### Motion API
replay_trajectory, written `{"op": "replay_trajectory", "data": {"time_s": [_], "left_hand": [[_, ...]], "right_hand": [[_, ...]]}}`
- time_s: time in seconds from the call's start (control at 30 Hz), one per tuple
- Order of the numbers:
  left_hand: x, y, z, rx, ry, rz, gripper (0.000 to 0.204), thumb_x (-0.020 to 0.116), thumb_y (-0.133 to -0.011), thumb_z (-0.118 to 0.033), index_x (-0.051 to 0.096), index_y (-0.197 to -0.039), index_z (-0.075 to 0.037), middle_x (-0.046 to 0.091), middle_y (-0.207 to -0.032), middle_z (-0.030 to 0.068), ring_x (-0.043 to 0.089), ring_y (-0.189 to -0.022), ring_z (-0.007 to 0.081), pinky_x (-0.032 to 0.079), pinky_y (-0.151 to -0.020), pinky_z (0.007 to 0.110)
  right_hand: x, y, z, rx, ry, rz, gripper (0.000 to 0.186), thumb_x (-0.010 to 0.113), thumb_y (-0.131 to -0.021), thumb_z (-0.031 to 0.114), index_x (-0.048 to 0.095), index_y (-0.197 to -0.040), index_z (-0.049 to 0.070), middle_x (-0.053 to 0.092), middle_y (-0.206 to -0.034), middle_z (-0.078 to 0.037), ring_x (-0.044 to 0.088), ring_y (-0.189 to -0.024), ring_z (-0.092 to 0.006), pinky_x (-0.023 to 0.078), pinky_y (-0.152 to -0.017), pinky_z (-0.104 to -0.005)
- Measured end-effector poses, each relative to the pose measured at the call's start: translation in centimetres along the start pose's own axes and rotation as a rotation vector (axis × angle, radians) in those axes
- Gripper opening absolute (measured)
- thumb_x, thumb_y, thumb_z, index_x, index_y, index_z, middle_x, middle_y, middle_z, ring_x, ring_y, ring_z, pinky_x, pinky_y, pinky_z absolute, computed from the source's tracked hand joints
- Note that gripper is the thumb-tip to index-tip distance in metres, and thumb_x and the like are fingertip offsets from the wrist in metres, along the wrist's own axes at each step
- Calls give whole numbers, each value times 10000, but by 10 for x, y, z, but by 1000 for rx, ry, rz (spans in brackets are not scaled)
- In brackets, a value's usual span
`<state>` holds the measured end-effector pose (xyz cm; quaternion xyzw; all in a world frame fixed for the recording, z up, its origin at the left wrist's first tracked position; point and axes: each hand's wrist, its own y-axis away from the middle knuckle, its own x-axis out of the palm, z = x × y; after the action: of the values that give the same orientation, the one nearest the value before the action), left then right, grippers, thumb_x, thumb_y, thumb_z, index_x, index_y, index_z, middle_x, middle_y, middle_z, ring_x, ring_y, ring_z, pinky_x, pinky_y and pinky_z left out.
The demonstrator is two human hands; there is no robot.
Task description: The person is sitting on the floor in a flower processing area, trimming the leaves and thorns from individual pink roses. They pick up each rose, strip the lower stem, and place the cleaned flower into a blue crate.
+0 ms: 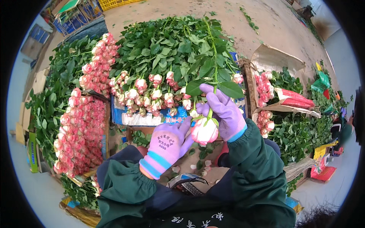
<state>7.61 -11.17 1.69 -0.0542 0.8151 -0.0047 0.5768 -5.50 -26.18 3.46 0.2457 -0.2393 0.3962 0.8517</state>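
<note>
My right hand [227, 114], in a purple glove with a blue cuff, is closed round the stem of a pink-and-white rose [205, 132]. The bloom hangs downward, and its leafy stem reaches up and away over the pile. Just left of the bloom is my left hand [167, 141], gloved alike, with thumb and forefinger apart and nothing seen between them. Whether its fingertips touch the petals I cannot tell. Beyond both hands lies a heap of cut roses [156, 94], blooms toward me and leaves away.
Tightly stacked pink roses [81, 129] stand at the left. More roses [265, 89] lie at the right, beside wooden frames and a cardboard sheet [275, 57]. Fallen petals [207, 163] are scattered on the floor between my legs. A yellow crate [116, 3] sits far off.
</note>
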Motion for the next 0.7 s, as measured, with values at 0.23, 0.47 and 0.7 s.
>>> {"op": "replay_trajectory", "data": {"time_s": [0.23, 0.47, 0.7], "left_hand": [[5, -19, -5, 37, 170, -363, 798, 686, -792, -397, 390, -1373, 63, 652, -905, 144, 614, -665, 313, 472, -638, 422], [1, -40, -19, 54, 278, -448, 847, 754, -757, -399, 399, -1380, 52, 686, -876, 125, 634, -645, 306, 492, -604, 394], [-15, -48, -38, -23, 530, -463, 738, 749, -765, -385, 488, -1344, -11, 691, -777, 110, 658, -611, 280, 491, -560, 360]], "right_hand": [[-6, -11, 2, 25, -159, 127, 481, 516, -1005, 218, 385, -1400, -23, 617, -879, -54, 631, -867, -175, 501, -854, -288], [-11, -12, 8, 133, -47, 39, 438, 542, -988, 246, 479, -1327, -24, 621, -964, -55, 619, -920, -159, 496, -900, -320], [-13, -4, 3, 30, -18, 9, 569, 698, -843, 205, 490, -1341, 24, 600, -1186, -87, 605, -1074, -198, 484, -945, -326]]}}
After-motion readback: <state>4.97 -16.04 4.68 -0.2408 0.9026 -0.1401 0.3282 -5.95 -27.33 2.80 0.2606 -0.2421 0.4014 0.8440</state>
